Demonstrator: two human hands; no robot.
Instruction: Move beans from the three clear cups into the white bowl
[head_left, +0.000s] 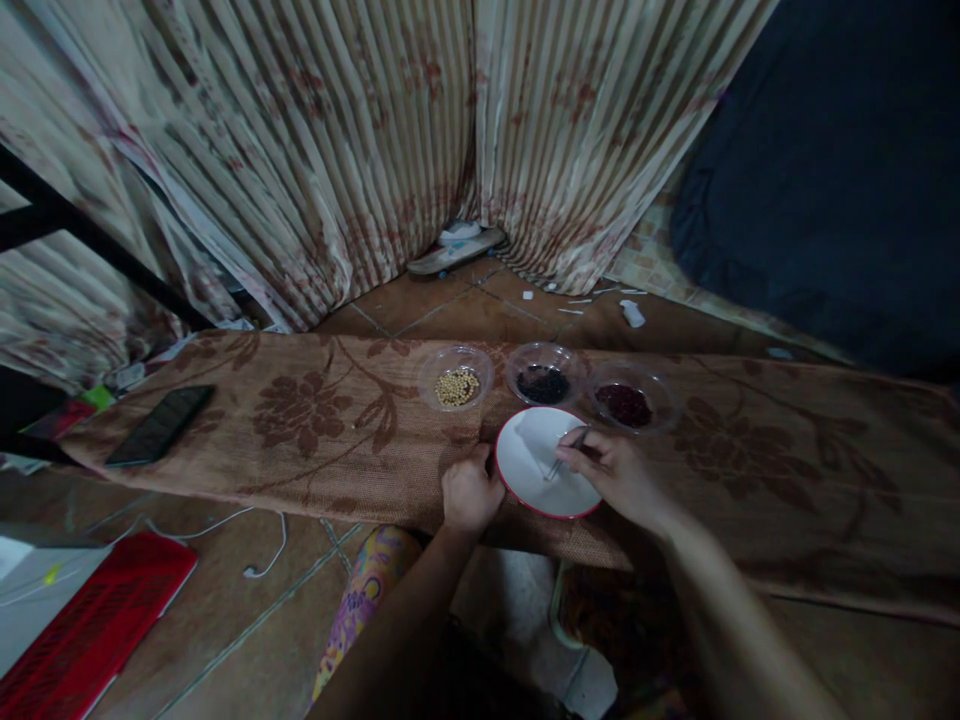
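My right hand point(611, 475) pinches metal tweezers point(553, 467), their tips down inside a white bowl point(525, 450) with a red rim. At the bowl's left edge, my left hand point(471, 492) is closed, with its curled fingers against the rim. No beans can be made out inside the bowl or between the tweezer tips. Behind it stand three clear plastic bowls. The left one holds pale yellow beans point(456, 387), the middle one black beans point(543, 383), and the right one dark red beans point(626, 403).
A brown floral cloth point(360, 440) covers the long, narrow table. A dark phone point(161, 425) lies at its left end. On the tiled floor are a red basket point(112, 620), a white cable point(281, 545) and scraps of paper point(631, 313). Striped curtains point(360, 130) hang behind.
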